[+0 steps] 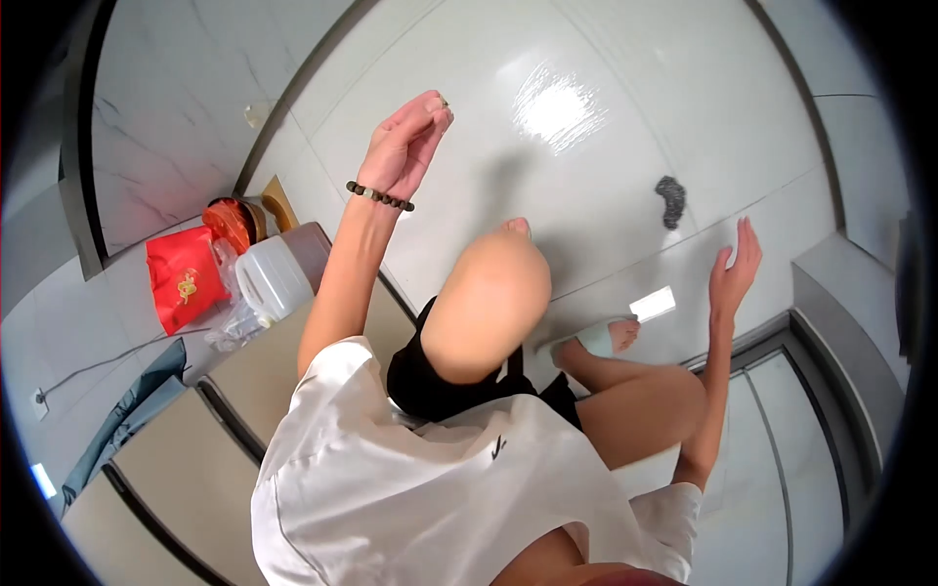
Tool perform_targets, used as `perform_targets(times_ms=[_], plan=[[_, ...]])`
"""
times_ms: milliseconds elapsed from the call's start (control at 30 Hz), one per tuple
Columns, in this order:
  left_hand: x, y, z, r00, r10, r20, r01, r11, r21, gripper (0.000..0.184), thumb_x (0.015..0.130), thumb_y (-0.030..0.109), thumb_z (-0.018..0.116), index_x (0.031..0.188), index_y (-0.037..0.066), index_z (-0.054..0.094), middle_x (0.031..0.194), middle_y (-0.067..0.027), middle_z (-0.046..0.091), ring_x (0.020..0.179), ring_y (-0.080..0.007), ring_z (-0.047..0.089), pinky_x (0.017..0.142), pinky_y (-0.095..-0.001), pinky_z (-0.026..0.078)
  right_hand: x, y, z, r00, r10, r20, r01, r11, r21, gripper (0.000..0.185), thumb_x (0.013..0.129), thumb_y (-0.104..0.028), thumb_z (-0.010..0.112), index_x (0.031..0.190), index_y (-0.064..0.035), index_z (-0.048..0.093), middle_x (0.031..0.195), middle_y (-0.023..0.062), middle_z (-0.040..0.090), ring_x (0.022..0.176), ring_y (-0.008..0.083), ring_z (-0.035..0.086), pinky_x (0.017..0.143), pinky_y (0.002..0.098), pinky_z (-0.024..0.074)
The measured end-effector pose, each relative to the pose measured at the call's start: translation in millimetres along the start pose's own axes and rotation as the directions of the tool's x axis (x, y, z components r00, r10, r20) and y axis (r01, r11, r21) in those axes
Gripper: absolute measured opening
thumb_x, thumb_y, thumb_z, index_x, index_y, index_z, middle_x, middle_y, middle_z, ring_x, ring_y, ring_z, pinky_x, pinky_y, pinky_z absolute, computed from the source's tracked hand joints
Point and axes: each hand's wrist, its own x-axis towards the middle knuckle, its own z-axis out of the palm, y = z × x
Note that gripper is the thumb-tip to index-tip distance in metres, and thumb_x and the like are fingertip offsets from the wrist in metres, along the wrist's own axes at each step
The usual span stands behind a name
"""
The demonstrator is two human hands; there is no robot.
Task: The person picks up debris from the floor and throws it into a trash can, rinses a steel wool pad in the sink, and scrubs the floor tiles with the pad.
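Note:
My left hand [405,145] is raised over the pale tiled floor [430,54], with a dark beaded bracelet [381,196] around the wrist. Its fingers are pinched together, and a tiny dark speck shows at their tips, too small to name. On the other side, my right hand [735,275] hangs in the air with fingers stretched out and thumb apart, holding nothing. Nearest to it on the floor lies a dark grey, curved, rough-textured thing [670,201] whose kind I cannot make out. My bent knees [498,293] are between the two arms.
To the left are a red bag [186,278], a translucent plastic container [274,278] and crumpled clear plastic [234,327]. Beige padded seat sections [186,469] run along the lower left, beside dark blue-grey fabric [127,420]. A dark-framed door or threshold [821,391] lies at right.

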Motion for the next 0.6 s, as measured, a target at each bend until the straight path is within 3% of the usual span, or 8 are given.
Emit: perform_targets(times_ms=[133, 233, 367, 533, 600], plan=[[-36.4, 69.2, 77.5, 0.997, -0.019, 0.069, 0.026, 0.995, -0.092, 0.021, 0.097, -0.003, 0.059, 0.116, -0.011, 0.056, 0.106, -0.0121, 0.057, 0.101, -0.0174, 0.058, 0.087, -0.0202, 0.059, 9.6, -50.4, -94.6, 0.998, 0.034, -0.043, -0.032, 0.998, 0.045, 0.048, 0.089, 0.004, 0.053, 0.137, -0.001, 0.054, 0.14, 0.018, 0.056, 0.129, 0.0368, 0.05, 0.109, 0.0443, 0.0401], [-63.6, 117.9, 131.9, 0.997, -0.01, 0.083, 0.02, 0.992, -0.121, 0.024, 0.095, -0.003, 0.062, 0.116, -0.011, 0.057, 0.105, -0.013, 0.061, 0.098, -0.019, 0.062, 0.087, -0.0226, 0.059, 13.3, -86.2, -158.9, 0.989, 0.12, -0.084, -0.116, 0.992, 0.051, 0.046, 0.088, 0.005, 0.052, 0.134, -0.0007, 0.057, 0.137, 0.0178, 0.058, 0.126, 0.0362, 0.053, 0.107, 0.0435, 0.0414], [-106.7, 193.6, 199.3, 0.992, -0.024, 0.123, 0.05, 0.977, -0.207, 0.026, 0.092, -0.004, 0.066, 0.116, -0.01, 0.058, 0.105, -0.0134, 0.065, 0.096, -0.02, 0.066, 0.088, -0.0247, 0.06, 3.6, -129.9, -233.6, 0.929, 0.36, -0.087, -0.343, 0.924, 0.168, 0.045, 0.086, 0.006, 0.053, 0.13, 0.0, 0.059, 0.133, 0.0174, 0.061, 0.123, 0.0347, 0.055, 0.103, 0.0418, 0.0437], [-162.7, 287.7, 285.2, 0.997, 0.018, 0.07, -0.003, 0.978, -0.208, 0.028, 0.091, -0.003, 0.069, 0.115, -0.011, 0.058, 0.104, -0.0123, 0.065, 0.095, -0.0201, 0.068, 0.087, -0.0241, 0.06, -16.6, -189.5, -320.4, 0.902, 0.414, -0.121, -0.382, 0.897, 0.222, 0.041, 0.084, 0.006, 0.052, 0.123, 0.0015, 0.062, 0.123, 0.0174, 0.064, 0.11, 0.0337, 0.058, 0.093, 0.04, 0.0472], [-181.0, 319.6, 313.6, 0.998, 0.051, 0.045, -0.042, 0.983, -0.179, 0.03, 0.09, -0.003, 0.069, 0.116, -0.011, 0.058, 0.104, -0.0131, 0.067, 0.095, -0.0209, 0.068, 0.089, -0.0258, 0.06, -24.0, -210.1, -353.7, 0.873, 0.488, -0.015, -0.466, 0.841, 0.274, 0.038, 0.082, 0.007, 0.051, 0.117, 0.0013, 0.064, 0.114, 0.0166, 0.065, 0.1, 0.032, 0.059, 0.085, 0.0389, 0.0488]])
